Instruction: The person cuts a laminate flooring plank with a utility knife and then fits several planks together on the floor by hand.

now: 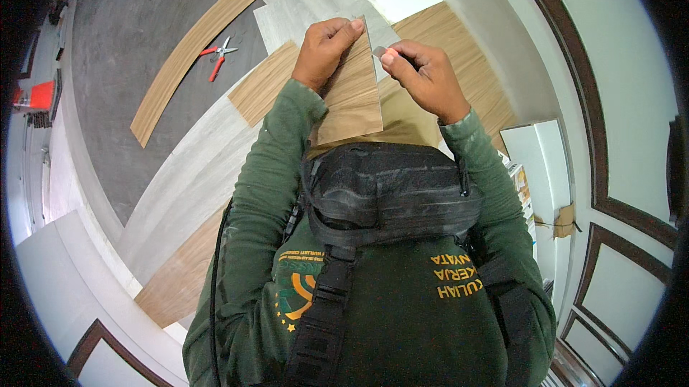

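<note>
My left hand (pixel 327 51) grips a short wood-grain plank piece (pixel 353 100) by its top, thumb near the upper right corner, holding it over my lap. My right hand (pixel 423 78) is closed around a small cutting tool (pixel 378 52), its grey blade at the plank's right edge; most of the handle is hidden by my fingers. Red-handled snips (pixel 218 64) lie on the grey floor (pixel 122 64) beside a long wood-grain plank (pixel 179 64).
Pale grey planks (pixel 186 164) and wood-grain planks (pixel 452 49) cover part of the floor around me. A long white box (pixel 538 164) lies at my right beside panelled white walls (pixel 624 64). A red object (pixel 39 96) is at the far left.
</note>
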The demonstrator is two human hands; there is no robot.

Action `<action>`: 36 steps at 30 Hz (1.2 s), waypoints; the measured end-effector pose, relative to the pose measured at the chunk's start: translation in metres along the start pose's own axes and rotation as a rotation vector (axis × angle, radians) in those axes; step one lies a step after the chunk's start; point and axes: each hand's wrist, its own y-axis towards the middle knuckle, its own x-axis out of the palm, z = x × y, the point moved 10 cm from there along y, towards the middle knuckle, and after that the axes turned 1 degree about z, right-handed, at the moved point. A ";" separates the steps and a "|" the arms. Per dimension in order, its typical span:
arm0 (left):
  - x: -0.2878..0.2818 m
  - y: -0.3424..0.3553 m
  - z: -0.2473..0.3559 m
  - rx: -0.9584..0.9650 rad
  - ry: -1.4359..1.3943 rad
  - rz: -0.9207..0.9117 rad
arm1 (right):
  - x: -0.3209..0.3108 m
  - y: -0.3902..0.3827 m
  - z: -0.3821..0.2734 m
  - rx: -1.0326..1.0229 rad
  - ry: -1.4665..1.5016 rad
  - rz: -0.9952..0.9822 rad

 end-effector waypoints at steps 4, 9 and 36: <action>0.004 0.004 -0.006 -0.009 -0.008 -0.016 | -0.004 0.005 -0.005 -0.051 -0.089 0.059; 0.005 0.005 -0.011 -0.029 0.007 -0.003 | -0.008 0.008 0.000 -0.059 -0.154 0.098; 0.019 0.011 -0.027 -0.027 0.034 -0.030 | -0.005 -0.010 0.023 0.052 -0.045 0.090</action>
